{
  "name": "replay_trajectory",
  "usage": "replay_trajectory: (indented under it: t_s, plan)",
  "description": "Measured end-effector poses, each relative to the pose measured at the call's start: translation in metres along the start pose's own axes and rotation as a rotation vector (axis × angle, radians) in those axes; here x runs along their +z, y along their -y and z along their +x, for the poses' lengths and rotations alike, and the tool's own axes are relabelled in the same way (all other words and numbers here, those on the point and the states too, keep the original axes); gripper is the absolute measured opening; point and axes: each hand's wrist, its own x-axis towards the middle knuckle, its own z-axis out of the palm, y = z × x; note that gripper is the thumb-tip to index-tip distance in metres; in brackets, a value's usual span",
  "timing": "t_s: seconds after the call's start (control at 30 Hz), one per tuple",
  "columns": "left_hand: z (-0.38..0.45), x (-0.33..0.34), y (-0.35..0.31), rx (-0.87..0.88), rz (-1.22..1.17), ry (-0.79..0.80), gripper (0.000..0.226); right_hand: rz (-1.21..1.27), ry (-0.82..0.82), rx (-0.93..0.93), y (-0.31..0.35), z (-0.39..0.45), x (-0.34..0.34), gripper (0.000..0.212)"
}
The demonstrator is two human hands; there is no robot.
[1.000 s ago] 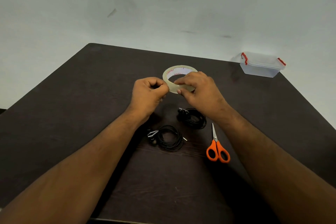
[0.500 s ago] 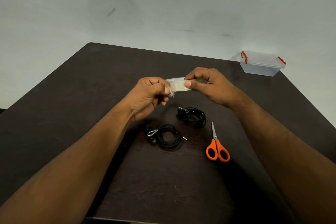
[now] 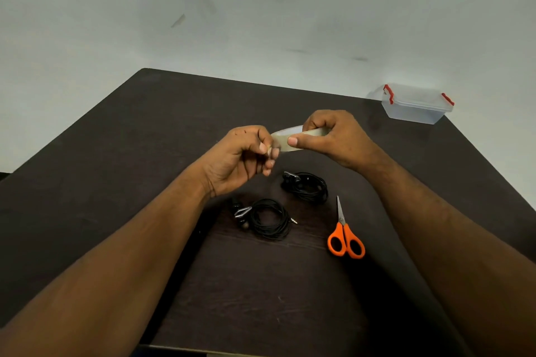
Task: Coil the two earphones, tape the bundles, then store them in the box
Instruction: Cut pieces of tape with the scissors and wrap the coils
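Observation:
Two black earphones lie coiled on the dark table: one bundle (image 3: 268, 222) near the middle, the other bundle (image 3: 307, 187) a little farther and to the right. Above them my right hand (image 3: 336, 139) grips a roll of clear tape (image 3: 301, 136), seen almost edge-on. My left hand (image 3: 240, 158) pinches the tape's loose end at the roll's left side. A clear plastic box (image 3: 416, 104) with red clips and its lid on stands at the table's far right corner.
Orange-handled scissors (image 3: 345, 233) lie shut to the right of the bundles, blades pointing away from me. The dark table (image 3: 145, 153) stands against a pale wall, and its right edge runs close past the box.
The tape roll has turned from facing me to nearly edge-on. My right hand has shifted right with it, and my left hand's pinch has stayed at the roll's left edge.

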Motion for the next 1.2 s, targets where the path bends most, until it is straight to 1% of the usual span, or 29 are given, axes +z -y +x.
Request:
replay_trajectory:
  t_s: [0.13,0.3,0.4,0.5,0.6,0.7,0.77,0.87,1.07,1.2]
  plan:
    - [0.005,0.0,0.004,0.063,-0.012,-0.131,0.015,-0.165,-0.16,0.014,0.001,0.003,0.001,0.042]
    - [0.008,0.007,0.012,0.076,-0.143,-0.21,0.021,-0.38,-0.257,0.02,0.007,0.003,0.008,0.047]
    - [0.008,0.012,0.015,0.071,-0.209,-0.274,0.009,-0.419,-0.303,0.053,0.009,0.003,0.01,0.046]
    - [0.009,0.014,0.017,0.121,-0.208,-0.339,0.028,-0.479,-0.33,0.046,0.01,0.004,0.012,0.042]
    - [0.009,0.017,0.019,0.157,-0.225,-0.391,0.053,-0.544,-0.36,0.025,0.011,0.004,0.016,0.051]
    - [0.008,0.016,0.022,0.156,-0.163,-0.451,0.065,-0.571,-0.34,-0.008,0.01,0.004,0.017,0.057]
    - [0.008,0.014,0.022,0.14,-0.137,-0.467,0.065,-0.553,-0.322,0.006,0.008,0.004,0.017,0.057]
    - [0.008,0.01,0.018,0.12,-0.117,-0.468,0.062,-0.42,-0.318,0.076,0.003,0.004,0.016,0.044]
    - [0.008,0.003,0.01,0.084,-0.089,-0.444,0.057,-0.289,-0.335,0.057,-0.004,0.001,0.015,0.048]
    - [0.008,-0.003,0.004,0.132,-0.045,-0.496,0.047,-0.174,-0.365,0.038,-0.016,0.003,0.008,0.047]
